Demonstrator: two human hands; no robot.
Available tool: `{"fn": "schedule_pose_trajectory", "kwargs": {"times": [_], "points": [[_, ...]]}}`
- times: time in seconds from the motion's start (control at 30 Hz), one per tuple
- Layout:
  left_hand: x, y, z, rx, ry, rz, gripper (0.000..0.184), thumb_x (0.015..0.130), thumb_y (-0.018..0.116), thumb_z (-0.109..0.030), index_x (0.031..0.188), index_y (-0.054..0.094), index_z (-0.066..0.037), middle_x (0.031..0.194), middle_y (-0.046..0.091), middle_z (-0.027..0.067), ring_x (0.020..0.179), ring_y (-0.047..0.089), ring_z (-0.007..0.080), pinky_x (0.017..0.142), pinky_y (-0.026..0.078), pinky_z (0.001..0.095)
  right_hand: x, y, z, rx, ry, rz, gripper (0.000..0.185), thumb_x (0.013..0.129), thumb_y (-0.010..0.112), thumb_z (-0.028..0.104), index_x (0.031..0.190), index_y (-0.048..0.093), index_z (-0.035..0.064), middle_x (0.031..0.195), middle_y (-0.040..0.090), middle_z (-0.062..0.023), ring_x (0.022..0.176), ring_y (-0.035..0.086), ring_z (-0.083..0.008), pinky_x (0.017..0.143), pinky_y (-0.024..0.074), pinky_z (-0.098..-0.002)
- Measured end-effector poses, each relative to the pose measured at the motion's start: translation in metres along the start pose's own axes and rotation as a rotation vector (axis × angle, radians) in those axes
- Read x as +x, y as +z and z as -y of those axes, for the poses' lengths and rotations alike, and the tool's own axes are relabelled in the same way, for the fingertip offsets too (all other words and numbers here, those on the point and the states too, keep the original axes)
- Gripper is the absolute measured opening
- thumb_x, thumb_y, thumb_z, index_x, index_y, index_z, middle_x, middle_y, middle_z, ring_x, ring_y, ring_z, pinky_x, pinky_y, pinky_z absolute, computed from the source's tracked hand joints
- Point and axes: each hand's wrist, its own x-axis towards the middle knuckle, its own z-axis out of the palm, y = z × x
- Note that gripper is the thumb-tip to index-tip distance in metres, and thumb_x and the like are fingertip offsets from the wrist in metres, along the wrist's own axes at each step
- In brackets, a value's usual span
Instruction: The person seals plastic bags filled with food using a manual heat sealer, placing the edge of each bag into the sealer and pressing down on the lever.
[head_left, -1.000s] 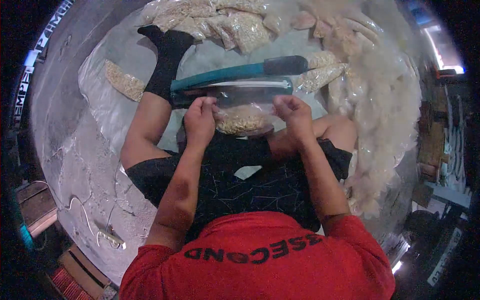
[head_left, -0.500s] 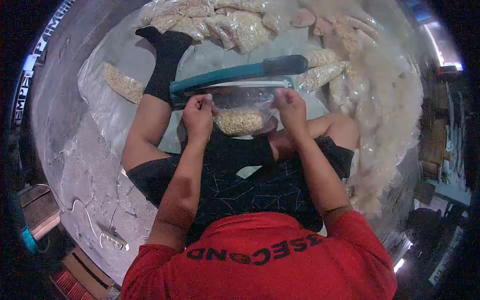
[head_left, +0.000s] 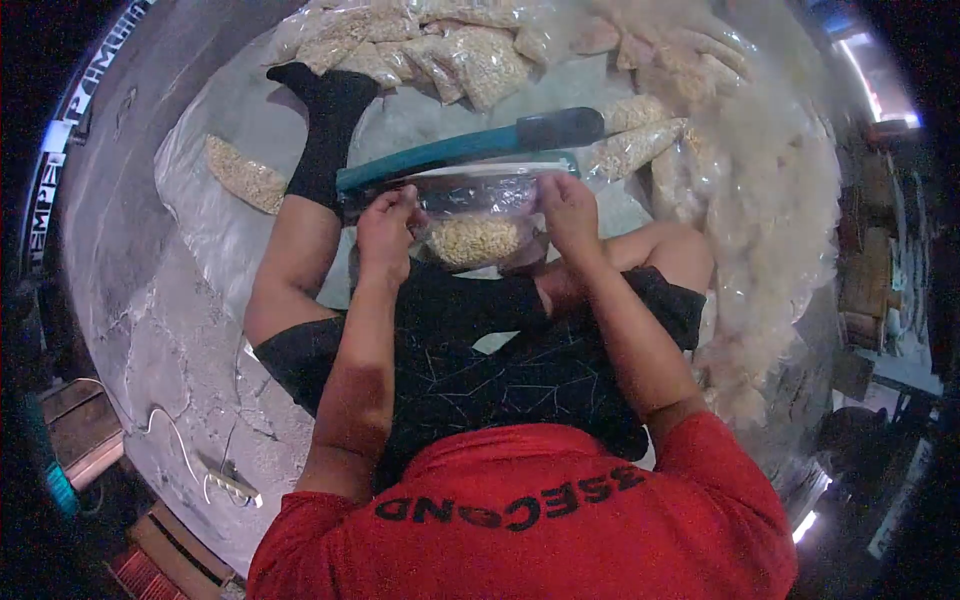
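Observation:
Between my hands is a clear plastic bag [head_left: 474, 240] with pale beans or grains in its lower part. Its upper edge lies at the base of a hand-lever bag sealer [head_left: 445, 155], whose teal arm with a dark grip is raised above it. My left hand [head_left: 388, 228] pinches the left side of the bag's top, fingers closed. At the right side of the top, my right hand [head_left: 568, 212] is closed on the plastic. The filled part of the bag hangs in front of the sealer, near my crossed leg.
Several filled bags [head_left: 480, 65] lie heaped at the back of the pale sheet, and one filled bag [head_left: 245, 175] lies at the left. A large pile of clear plastic bags [head_left: 770, 230] spreads along the right. A power strip [head_left: 232, 488] with a white cable is on the cracked floor.
Both hands have shifted slightly with the bag, its top now drawn straighter and closer along the sealer. The lever stays raised.

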Motion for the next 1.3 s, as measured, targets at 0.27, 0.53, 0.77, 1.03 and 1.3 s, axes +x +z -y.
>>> {"fn": "schedule_pose_trajectory", "kwargs": {"times": [0.27, 0.53, 0.77, 1.03, 1.3], "points": [[0.002, -0.004, 0.005, -0.034, -0.035, 0.044, 0.015, 0.091, 0.074, -0.013, 0.098, 0.065, -0.003, 0.082, 0.063, 0.0012, 0.07, 0.06, 0.0128, 0.065, 0.051, 0.0295, -0.012, -0.002, 0.015, 0.052, 0.175, -0.04, 0.024, 0.096, 0.07, 0.025, 0.103, 0.065, 0.0018, 0.081, 0.069, -0.0047, 0.072, 0.066, -0.0129, 0.064, 0.0533, -0.0286], [-0.021, 0.009, 0.007, 0.332, 0.322, 0.022, 0.021, 0.095, 0.071, -0.02, 0.101, 0.064, -0.001, 0.082, 0.068, 0.0033, 0.075, 0.064, 0.0108, 0.067, 0.051, 0.0255, -0.03, -0.008, 0.018, 0.172, 0.147, -0.034, 0.021, 0.094, 0.073, 0.018, 0.102, 0.068, -0.0002, 0.092, 0.071, -0.0065, 0.077, 0.068, -0.0145, 0.071, 0.0557, -0.0279], [-0.027, 0.009, -0.007, 0.387, 0.154, -0.007, 0.019, 0.095, 0.071, -0.021, 0.097, 0.068, -0.001, 0.08, 0.066, 0.0015, 0.07, 0.062, 0.0102, 0.064, 0.05, 0.0254, -0.022, -0.018, 0.024, 0.23, 0.208, -0.017, 0.021, 0.095, 0.072, 0.021, 0.103, 0.072, 0.0015, 0.089, 0.072, -0.0051, 0.072, 0.066, -0.013, 0.068, 0.0542, -0.0272], [-0.006, 0.012, -0.006, 0.06, -0.027, -0.065, 0.012, 0.096, 0.067, -0.011, 0.095, 0.067, 0.001, 0.082, 0.065, 0.0053, 0.067, 0.062, 0.0136, 0.061, 0.054, 0.0287, 0.004, -0.011, 0.008, -0.101, 0.126, -0.036, 0.029, 0.095, 0.069, 0.03, 0.099, 0.072, 0.0015, 0.081, 0.07, -0.0051, 0.07, 0.064, -0.0136, 0.066, 0.0519, -0.0317], [0.001, 0.011, 0.007, 0.206, 0.071, -0.038, 0.017, 0.1, 0.062, -0.015, 0.096, 0.066, 0.001, 0.082, 0.065, 0.0048, 0.068, 0.063, 0.0146, 0.06, 0.051, 0.03, 0.019, -0.009, -0.023, 0.17, 0.129, -0.006, 0.031, 0.099, 0.062, 0.025, 0.1, 0.069, -0.0046, 0.088, 0.071, -0.0074, 0.073, 0.064, -0.0152, 0.067, 0.0513, -0.0296]]}}
